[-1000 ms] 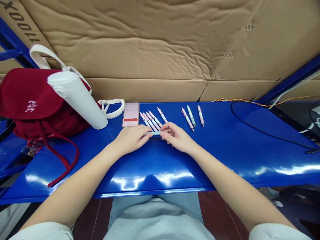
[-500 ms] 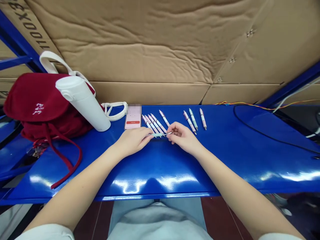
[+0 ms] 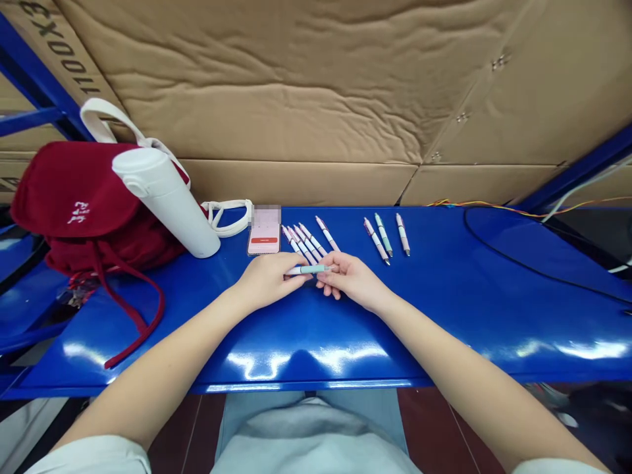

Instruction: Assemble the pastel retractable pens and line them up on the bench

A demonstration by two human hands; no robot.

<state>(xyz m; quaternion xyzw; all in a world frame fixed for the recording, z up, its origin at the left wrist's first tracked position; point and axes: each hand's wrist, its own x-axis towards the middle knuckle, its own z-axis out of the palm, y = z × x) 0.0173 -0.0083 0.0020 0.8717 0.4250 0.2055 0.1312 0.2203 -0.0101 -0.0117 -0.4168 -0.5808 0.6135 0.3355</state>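
Observation:
A white and mint-green pen (image 3: 312, 269) lies level between my two hands above the blue table. My left hand (image 3: 269, 280) is closed around its white end. The fingers of my right hand (image 3: 353, 278) pinch the tip at the green end. Just beyond the hands several pink and white pens (image 3: 307, 241) lie side by side at a slant, with one more pink and white pen (image 3: 327, 234) a little to their right. Further right rest a pink and white pen (image 3: 376, 241), a green and white pen (image 3: 384, 235) and another pink pen (image 3: 403, 235).
A phone (image 3: 264, 245) with a pink screen lies left of the pens. At the left a white bottle (image 3: 170, 204) leans against a dark red bag (image 3: 74, 191). A black cable (image 3: 533, 268) crosses the right of the blue table (image 3: 444, 316); cardboard (image 3: 296, 125) stands behind.
The two hands have come closer together. The pen's tip has passed in between the right fingers, and its metal end no longer shows bare.

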